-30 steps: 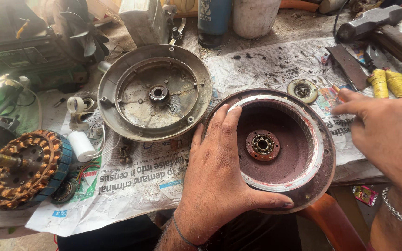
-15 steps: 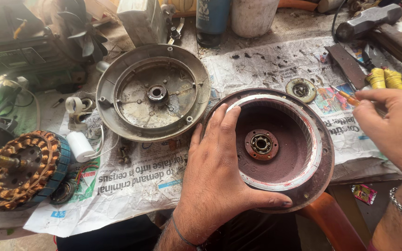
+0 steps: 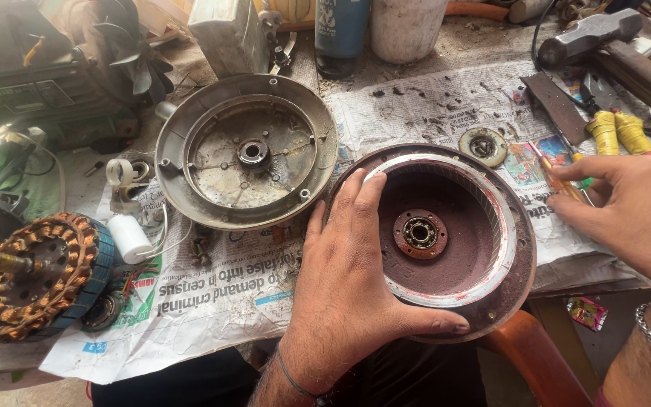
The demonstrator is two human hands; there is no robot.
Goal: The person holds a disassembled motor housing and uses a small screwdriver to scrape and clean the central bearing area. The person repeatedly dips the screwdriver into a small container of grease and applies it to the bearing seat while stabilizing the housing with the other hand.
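A rust-brown round motor housing sits at the near edge of the table, partly overhanging it. The left hand lies flat on its left rim, fingers spread apart. The right hand is just right of it, fingers closed on a thin screwdriver. A grey round cover nearly touches the housing's upper left; a copper-wound stator sits well apart, far left.

rust-brown rotor housing, copper-orange stator windings.
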